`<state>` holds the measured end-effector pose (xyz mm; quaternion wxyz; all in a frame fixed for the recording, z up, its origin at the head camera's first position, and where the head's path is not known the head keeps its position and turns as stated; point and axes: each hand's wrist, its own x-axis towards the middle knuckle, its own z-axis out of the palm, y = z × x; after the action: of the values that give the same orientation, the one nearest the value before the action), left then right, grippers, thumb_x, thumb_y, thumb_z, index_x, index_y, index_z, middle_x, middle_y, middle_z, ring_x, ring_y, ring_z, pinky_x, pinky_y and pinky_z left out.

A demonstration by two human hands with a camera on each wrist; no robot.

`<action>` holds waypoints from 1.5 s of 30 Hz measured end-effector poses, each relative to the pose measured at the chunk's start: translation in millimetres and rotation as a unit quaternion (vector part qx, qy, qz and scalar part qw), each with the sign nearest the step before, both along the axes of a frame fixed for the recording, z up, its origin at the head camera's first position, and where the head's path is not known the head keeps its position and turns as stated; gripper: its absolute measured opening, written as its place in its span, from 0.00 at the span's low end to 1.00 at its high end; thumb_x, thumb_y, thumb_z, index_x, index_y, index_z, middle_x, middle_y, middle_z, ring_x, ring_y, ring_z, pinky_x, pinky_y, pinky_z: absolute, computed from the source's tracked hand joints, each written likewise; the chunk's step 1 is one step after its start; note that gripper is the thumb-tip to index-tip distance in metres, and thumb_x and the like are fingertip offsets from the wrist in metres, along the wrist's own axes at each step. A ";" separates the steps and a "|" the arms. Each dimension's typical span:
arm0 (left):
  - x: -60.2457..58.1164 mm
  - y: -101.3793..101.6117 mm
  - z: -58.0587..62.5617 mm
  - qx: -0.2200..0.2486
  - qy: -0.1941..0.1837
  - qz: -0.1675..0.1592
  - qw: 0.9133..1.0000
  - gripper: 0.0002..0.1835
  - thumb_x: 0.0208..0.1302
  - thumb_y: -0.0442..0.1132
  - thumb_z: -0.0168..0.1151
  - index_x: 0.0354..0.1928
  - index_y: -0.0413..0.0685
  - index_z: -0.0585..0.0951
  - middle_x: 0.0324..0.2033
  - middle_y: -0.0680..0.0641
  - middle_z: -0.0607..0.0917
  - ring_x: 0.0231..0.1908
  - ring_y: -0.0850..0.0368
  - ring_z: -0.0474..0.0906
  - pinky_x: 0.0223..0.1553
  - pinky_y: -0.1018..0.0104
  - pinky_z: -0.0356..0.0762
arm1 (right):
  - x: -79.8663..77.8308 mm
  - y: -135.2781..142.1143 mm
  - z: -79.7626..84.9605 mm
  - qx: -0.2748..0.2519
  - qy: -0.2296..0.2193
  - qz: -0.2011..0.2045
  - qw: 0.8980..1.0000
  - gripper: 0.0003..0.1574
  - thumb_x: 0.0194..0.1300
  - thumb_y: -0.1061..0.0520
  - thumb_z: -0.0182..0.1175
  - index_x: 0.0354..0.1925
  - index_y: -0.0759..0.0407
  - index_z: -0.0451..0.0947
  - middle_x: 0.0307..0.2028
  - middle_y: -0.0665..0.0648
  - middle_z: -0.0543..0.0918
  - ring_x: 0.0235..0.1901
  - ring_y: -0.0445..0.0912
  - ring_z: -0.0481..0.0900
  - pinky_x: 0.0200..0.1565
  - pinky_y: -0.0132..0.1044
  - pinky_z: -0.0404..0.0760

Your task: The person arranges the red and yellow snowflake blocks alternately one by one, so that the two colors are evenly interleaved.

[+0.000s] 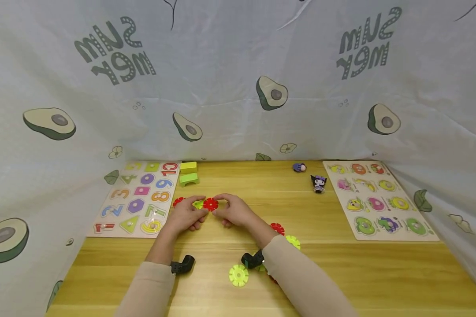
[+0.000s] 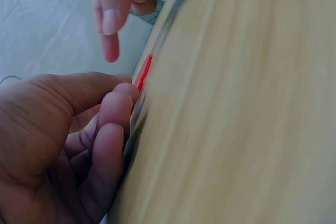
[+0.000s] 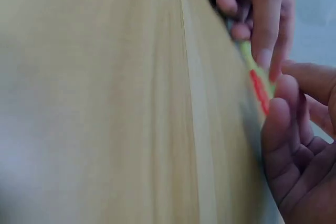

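Observation:
A red notched plastic disc lies between both hands at mid-table, with a yellow-green notched disc close against its left side. My left hand curls thumb and forefinger around the yellow-green disc. On the other side, the thumb and forefinger of my right hand pinch the red disc's right edge. In the right wrist view the red disc appears edge-on beside the right fingertips. Another red disc shows partly behind the left hand. Low over the wooden table, both hands face each other.
Loose discs, a yellow-green one and a red one among them, lie around the right forearm, which partly covers some. A number puzzle board and green blocks stand left; a fruit puzzle board and small figurine right.

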<state>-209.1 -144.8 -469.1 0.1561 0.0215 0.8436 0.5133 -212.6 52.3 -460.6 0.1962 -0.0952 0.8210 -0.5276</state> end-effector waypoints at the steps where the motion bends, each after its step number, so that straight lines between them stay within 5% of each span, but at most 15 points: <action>1: -0.1 2.8 -0.6 0.002 -0.001 -0.006 1.000 0.28 0.59 0.44 0.64 0.62 0.55 0.69 0.19 0.44 0.80 0.14 0.54 0.76 0.17 0.61 0.78 | 4.8 3.9 2.5 0.000 0.001 0.008 1.000 0.30 0.58 0.51 0.65 0.59 0.51 0.70 0.18 0.59 0.75 0.13 0.49 0.75 0.19 0.40 0.79; 9: -0.2 11.8 -5.4 -0.033 0.011 -0.004 0.999 0.27 0.59 0.45 0.64 0.62 0.59 0.70 0.15 0.44 0.79 0.11 0.53 0.74 0.15 0.62 0.77 | 50.8 44.6 21.9 0.005 0.015 0.104 0.994 0.29 0.57 0.47 0.65 0.56 0.54 0.74 0.20 0.57 0.74 0.13 0.52 0.74 0.14 0.35 0.71; 21: -1.0 11.5 -6.4 -0.064 0.017 -0.002 0.998 0.26 0.60 0.48 0.62 0.61 0.61 0.71 0.15 0.46 0.78 0.11 0.54 0.73 0.14 0.63 0.76 | 106.7 73.6 13.7 0.036 0.011 0.219 0.975 0.31 0.49 0.46 0.70 0.54 0.45 0.77 0.14 0.46 0.71 0.11 0.37 0.64 0.14 0.28 0.63; 31: -0.2 10.8 -6.9 -0.057 0.009 -0.003 0.998 0.26 0.60 0.48 0.63 0.61 0.61 0.71 0.16 0.45 0.79 0.11 0.54 0.73 0.15 0.63 0.76 | 116.5 80.5 7.5 0.097 0.049 0.232 0.967 0.29 0.49 0.48 0.71 0.52 0.41 0.78 0.15 0.43 0.70 0.14 0.35 0.65 0.16 0.27 0.64; 40: -0.6 10.1 -7.4 -0.054 0.010 -0.001 0.998 0.26 0.59 0.48 0.63 0.61 0.61 0.71 0.15 0.46 0.78 0.10 0.55 0.72 0.14 0.63 0.76 | 116.7 73.5 6.9 0.151 0.127 0.241 0.950 0.25 0.50 0.51 0.70 0.47 0.39 0.77 0.15 0.41 0.69 0.14 0.33 0.64 0.17 0.27 0.65; 45: -0.6 11.3 -8.0 -0.055 0.006 0.005 0.998 0.26 0.60 0.48 0.63 0.60 0.61 0.71 0.15 0.46 0.78 0.10 0.55 0.72 0.14 0.64 0.75 | 116.8 71.0 8.7 0.170 0.179 0.239 0.939 0.23 0.47 0.48 0.72 0.41 0.40 0.72 0.24 0.40 0.70 0.24 0.33 0.68 0.27 0.26 0.70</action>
<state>-209.6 -133.5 -477.1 0.1493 0.0122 0.8715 0.4670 -95.8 123.4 -451.9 0.1793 -0.3466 0.8732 -0.2918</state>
